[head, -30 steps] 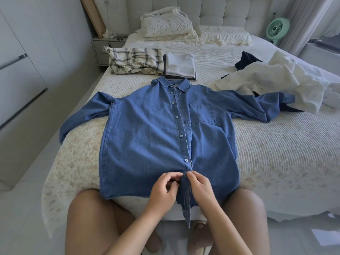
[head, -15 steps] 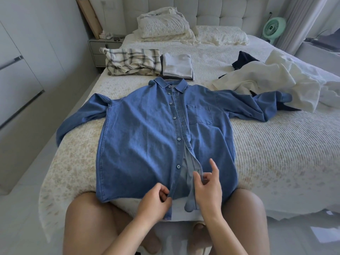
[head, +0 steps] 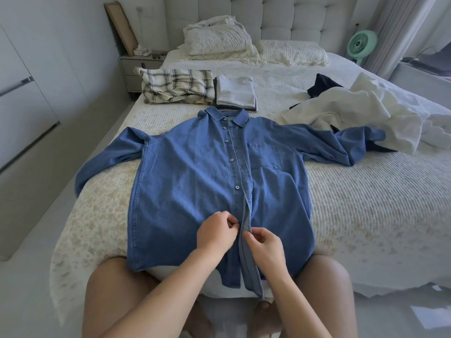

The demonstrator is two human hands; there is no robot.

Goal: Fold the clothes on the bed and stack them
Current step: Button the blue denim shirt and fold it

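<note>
A blue denim shirt (head: 190, 181) lies face up on the bed (head: 366, 215), collar away from me, both sleeves spread out to the sides. Its hem hangs over the bed's near edge. My left hand (head: 217, 231) pinches the button side of the front placket near the hem. My right hand (head: 264, 247) pinches the other placket edge just beside it. The lowest part of the front stands slightly apart between my hands. A folded plaid garment (head: 178, 85) and a folded stack topped by a white piece (head: 235, 92) lie behind the collar.
A heap of unfolded cream cloth (head: 361, 118) with a dark navy garment (head: 324, 87) lies at the right, over the shirt's right cuff. Pillows (head: 219, 37) sit at the headboard. A nightstand (head: 136, 67) and a green fan (head: 361, 45) flank the bed. My bare knees press against the bed's near edge.
Half a second ago the lower front gaped open with my hands further down. Both hands have moved up and drawn the two placket edges together.
</note>
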